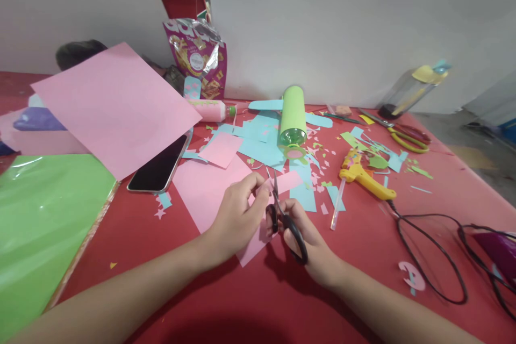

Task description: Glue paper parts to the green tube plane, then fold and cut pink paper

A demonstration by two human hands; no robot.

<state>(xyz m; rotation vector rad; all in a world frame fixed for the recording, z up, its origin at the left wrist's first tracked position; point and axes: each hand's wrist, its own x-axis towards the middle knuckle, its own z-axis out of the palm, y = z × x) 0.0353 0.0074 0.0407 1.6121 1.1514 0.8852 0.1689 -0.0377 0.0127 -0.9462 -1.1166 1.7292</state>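
Note:
My left hand (238,214) pinches a pink paper piece (258,236) low over the red table (346,279). Black-handled scissors (287,221) are gripped in my right hand (309,236), their blades (274,185) pointing away from me and slightly apart at the paper's edge. Just beyond the hands lie more pink sheets (209,183) and blue paper scraps (302,193).
A green-wrapped bottle with blue paper wings (292,115) lies behind. A yellow glue gun (365,177) with a black cable (427,258) lies right, with yellow-handled scissors (405,137) and a water bottle (411,91). To the left are a phone (158,169), a large pink sheet (115,105), green paper (44,215), a glue bottle (212,110) and a snack bag (197,56).

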